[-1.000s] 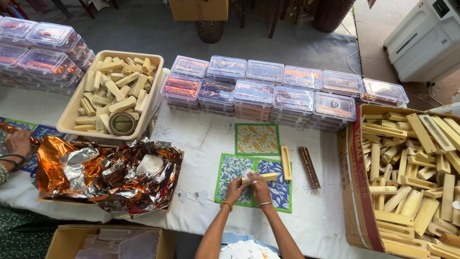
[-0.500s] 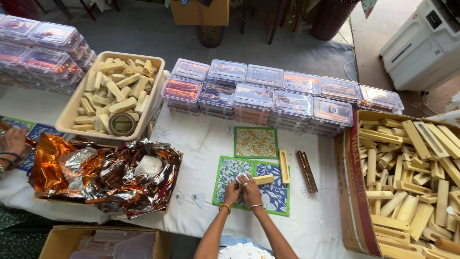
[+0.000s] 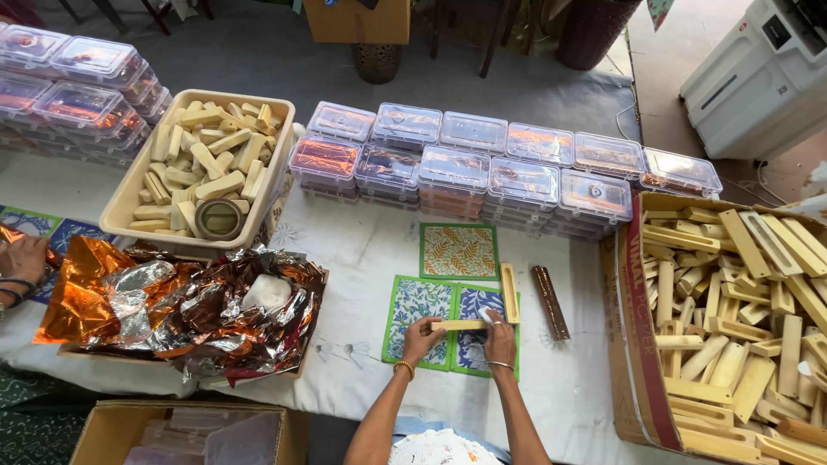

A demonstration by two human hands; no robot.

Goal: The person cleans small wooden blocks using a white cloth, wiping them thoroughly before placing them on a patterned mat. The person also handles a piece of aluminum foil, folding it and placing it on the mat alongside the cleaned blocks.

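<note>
My left hand (image 3: 419, 336) grips the left end of a pale wooden bar (image 3: 457, 325) held level over two patterned mats (image 3: 417, 310). My right hand (image 3: 498, 331) pinches the bar's right end, with a small white scrap between the fingers. A second wooden bar (image 3: 511, 293) lies upright just right of the mats, and a brown foil-wrapped stick (image 3: 550, 301) lies beside it. A third mat with orange leaves (image 3: 460, 251) sits just beyond.
Stacked clear lidded boxes (image 3: 508, 176) line the far side. A beige tray of pale blocks and a tape roll (image 3: 207, 168) stands left. Crumpled copper foil (image 3: 181, 306) fills a low box. A cardboard box of wooden pieces (image 3: 732, 319) is right. Another person's hand (image 3: 21, 258) shows at left.
My hands have drawn apart along the wooden bar: the right hand slid to its right end while the left stayed at the left end. The bar now lies level between them.
</note>
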